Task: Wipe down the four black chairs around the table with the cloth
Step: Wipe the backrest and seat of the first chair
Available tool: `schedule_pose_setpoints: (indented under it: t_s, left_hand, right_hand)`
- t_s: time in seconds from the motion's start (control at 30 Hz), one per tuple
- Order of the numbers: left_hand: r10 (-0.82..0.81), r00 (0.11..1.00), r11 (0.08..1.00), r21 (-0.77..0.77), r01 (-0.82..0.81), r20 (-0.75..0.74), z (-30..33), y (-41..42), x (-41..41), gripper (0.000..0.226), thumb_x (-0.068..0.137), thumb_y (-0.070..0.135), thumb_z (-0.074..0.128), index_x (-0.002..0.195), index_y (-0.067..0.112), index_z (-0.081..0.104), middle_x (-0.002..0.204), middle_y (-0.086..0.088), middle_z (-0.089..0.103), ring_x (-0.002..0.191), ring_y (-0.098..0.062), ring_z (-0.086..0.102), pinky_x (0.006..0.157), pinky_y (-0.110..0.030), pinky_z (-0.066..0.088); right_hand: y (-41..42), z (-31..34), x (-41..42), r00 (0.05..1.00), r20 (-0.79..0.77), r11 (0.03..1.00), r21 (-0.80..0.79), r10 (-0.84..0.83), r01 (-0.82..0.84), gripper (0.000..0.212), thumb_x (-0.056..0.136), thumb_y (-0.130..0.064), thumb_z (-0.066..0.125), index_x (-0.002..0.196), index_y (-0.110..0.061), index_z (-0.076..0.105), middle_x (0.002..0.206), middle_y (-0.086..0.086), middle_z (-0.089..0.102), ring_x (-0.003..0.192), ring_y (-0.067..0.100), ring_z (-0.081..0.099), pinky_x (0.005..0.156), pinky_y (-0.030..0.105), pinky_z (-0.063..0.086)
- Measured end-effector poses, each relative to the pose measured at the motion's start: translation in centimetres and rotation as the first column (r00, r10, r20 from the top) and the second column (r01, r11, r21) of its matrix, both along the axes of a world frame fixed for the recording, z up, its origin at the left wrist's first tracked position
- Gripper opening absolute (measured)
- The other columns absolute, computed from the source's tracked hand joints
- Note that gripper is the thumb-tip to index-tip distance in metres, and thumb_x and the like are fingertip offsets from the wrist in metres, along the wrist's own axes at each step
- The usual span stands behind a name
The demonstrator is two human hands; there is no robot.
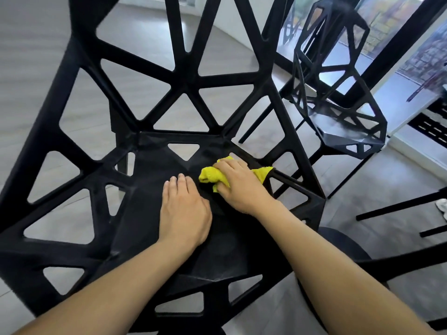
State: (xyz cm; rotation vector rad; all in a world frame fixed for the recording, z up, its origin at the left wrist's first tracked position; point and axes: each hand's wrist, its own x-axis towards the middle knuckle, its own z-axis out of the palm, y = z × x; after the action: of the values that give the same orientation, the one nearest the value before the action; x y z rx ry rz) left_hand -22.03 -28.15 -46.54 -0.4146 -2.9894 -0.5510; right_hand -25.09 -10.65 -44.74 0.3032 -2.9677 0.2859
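- Two bare forearms are reaching down from the bottom of the frame onto the seat of the nearest black chair (150,165), a faceted shell with triangular cut-outs.
- Right hand (238,187) is lying over a bunched yellow cloth (212,177), fingers curled around it and pressing it on the right rear part of the seat, close to the right side frame; the grip is clamped on the cloth.
- Left hand (183,209) is resting flat on the seat just beside the cloth, fingers straight and together, holding nothing and seemingly steadying the chair.
- Second black chair (338,93) is standing well apart at upper right on the grey floor (29,68), beside tall windows (396,25); pale streaks are showing on its seat, and whether these are moisture or glare cannot be told.
- Dark legs at the right edge are possibly belonging to the worktop or another chair; this is unclear.
- Judging from this view, the job is appearing to be mid-way on one seat, with the backrest lattice and sides of this chair possibly remaining; the other two chairs are out of sight, so overall progress cannot be told.
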Motion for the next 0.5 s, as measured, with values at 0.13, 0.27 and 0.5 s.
schedule_pose_setpoints:
  t_s: [0.13, 0.27, 0.5]
  left_hand:
    - [-0.014, 1.0, 0.999, -0.047, 0.013, -0.012, 0.0, 0.2, -0.1, 0.077, 0.086, 0.032, 0.007, 0.142, -0.007, 0.042, 0.149, -0.025, 0.043, 0.141, -0.039, 0.036, 0.121, -0.048, 0.024]
    - [-0.01, 0.999, 0.994, -0.104, 0.014, 0.033, 0.5, 0.5, -0.3, 0.068, 0.094, 0.032, 0.016, 0.151, -0.004, 0.026, 0.16, -0.022, 0.027, 0.149, -0.035, 0.021, 0.125, -0.045, 0.011]
    - [-0.027, 0.999, 0.99, -0.141, 0.032, 0.036, 0.5, 0.2, -0.3, 0.063, 0.096, 0.029, 0.03, 0.15, -0.004, 0.027, 0.159, -0.022, 0.027, 0.149, -0.035, 0.02, 0.125, -0.045, 0.011]
  right_hand:
    - [1.7, -0.6, -4.1, 0.976, -0.21, 0.978, 0.189, -0.051, 0.092, 0.042, 0.076, -0.007, 0.067, 0.118, -0.005, 0.062, 0.117, 0.014, 0.062, 0.103, 0.037, 0.059, 0.092, 0.045, 0.05]
    - [-1.5, -0.8, -7.9, 0.929, -0.216, 0.952, -0.002, -0.301, 0.308, 0.028, 0.086, -0.012, 0.062, 0.112, -0.004, 0.061, 0.108, 0.016, 0.062, 0.096, 0.039, 0.058, 0.084, 0.047, 0.047]
    - [-3.2, 0.3, -7.9, 0.998, 0.024, 0.989, -0.138, 0.059, -0.055, 0.046, 0.088, -0.028, 0.058, 0.134, -0.024, 0.058, 0.139, 0.002, 0.056, 0.131, 0.022, 0.048, 0.108, 0.041, 0.041]
